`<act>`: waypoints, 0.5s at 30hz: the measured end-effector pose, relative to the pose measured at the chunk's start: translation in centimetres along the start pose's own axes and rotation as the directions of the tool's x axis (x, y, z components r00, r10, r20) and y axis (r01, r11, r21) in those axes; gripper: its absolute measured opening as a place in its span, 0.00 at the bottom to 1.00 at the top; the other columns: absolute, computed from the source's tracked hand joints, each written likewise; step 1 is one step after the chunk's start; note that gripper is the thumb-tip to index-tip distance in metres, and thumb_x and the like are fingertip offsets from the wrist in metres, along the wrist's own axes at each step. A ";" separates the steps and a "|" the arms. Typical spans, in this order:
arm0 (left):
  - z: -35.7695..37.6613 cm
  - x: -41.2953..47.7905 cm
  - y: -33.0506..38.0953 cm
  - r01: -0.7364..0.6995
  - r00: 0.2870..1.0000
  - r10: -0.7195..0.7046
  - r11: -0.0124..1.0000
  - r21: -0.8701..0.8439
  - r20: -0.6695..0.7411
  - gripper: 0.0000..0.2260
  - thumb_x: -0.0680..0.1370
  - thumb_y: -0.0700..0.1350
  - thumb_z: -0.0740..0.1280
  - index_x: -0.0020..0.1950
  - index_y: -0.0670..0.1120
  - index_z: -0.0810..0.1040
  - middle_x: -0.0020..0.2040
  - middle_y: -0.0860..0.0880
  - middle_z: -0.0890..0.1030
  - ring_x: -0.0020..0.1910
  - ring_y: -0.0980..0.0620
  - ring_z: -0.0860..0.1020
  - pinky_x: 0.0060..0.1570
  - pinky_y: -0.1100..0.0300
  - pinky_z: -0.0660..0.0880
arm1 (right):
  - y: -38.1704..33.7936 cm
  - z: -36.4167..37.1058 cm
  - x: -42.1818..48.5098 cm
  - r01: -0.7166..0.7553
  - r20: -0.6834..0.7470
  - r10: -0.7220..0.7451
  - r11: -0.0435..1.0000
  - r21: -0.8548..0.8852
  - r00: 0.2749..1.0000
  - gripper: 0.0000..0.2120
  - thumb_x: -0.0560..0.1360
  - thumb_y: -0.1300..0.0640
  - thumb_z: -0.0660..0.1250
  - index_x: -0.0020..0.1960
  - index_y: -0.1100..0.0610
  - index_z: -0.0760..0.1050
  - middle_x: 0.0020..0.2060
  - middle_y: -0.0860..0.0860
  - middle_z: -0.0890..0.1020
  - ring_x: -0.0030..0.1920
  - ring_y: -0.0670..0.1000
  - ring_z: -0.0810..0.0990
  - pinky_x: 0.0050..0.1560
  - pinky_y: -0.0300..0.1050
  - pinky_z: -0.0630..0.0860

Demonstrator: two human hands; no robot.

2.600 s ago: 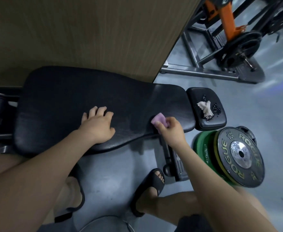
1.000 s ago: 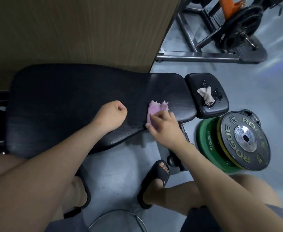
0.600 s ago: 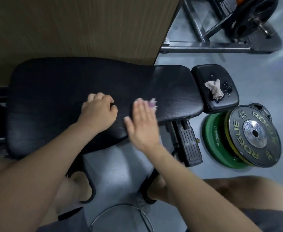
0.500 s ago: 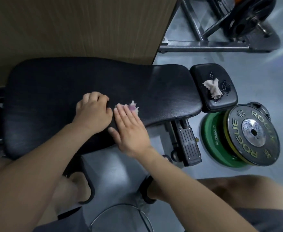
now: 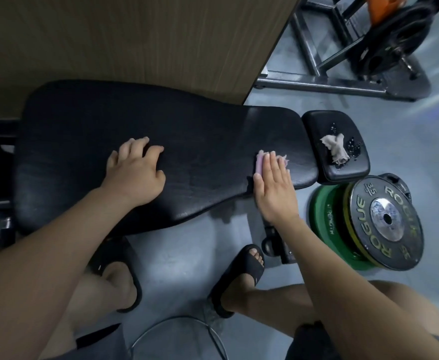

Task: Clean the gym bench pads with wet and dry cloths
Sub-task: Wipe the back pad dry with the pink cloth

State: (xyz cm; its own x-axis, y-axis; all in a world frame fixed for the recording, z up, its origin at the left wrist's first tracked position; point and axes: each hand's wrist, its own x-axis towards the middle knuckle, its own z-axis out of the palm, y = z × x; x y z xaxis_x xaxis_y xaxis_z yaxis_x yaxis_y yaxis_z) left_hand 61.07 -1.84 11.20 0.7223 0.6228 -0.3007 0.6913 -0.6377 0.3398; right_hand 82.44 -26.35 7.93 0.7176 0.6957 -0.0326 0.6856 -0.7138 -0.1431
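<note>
The long black bench pad (image 5: 200, 136) runs across the middle of the view. My right hand (image 5: 274, 188) lies flat with straight fingers and presses a pink cloth (image 5: 258, 163) onto the pad's right end; only the cloth's edges show past my fingers. My left hand (image 5: 135, 172) rests on the pad's middle with fingers bent against the surface and holds nothing. A crumpled beige cloth (image 5: 335, 149) lies on the small black seat pad (image 5: 314, 144) to the right, among water drops.
A stack of weight plates (image 5: 384, 224) lies on the grey floor right of the bench. A wooden panel (image 5: 135, 40) stands behind the pad. A metal rack frame with a loaded plate (image 5: 384, 45) is at the top right. My sandalled feet (image 5: 239, 276) are under the bench edge.
My right hand slid the pink cloth left along the pad up to my left hand, then back to the right end. My left hand stayed on the pad's middle.
</note>
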 end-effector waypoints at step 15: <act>-3.8 0.5 -7.2 0.222 0.966 -0.219 0.975 -0.004 0.134 0.38 0.78 0.67 0.62 0.82 0.62 0.45 0.82 0.53 0.39 0.81 0.42 0.37 0.78 0.36 0.44 | -10.3 0.5 4.0 0.287 0.099 -0.276 0.950 -0.120 0.956 0.27 0.85 0.41 0.41 0.83 0.44 0.46 0.83 0.48 0.51 0.83 0.53 0.48 0.79 0.62 0.53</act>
State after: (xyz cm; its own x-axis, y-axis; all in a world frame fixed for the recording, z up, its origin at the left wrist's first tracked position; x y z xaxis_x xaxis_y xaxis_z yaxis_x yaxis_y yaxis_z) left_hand 56.38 4.78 12.01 0.5492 0.6812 -0.4842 0.8342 -0.4817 0.2684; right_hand 78.20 -16.15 8.80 0.4843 0.8703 -0.0895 0.8723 -0.4882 -0.0264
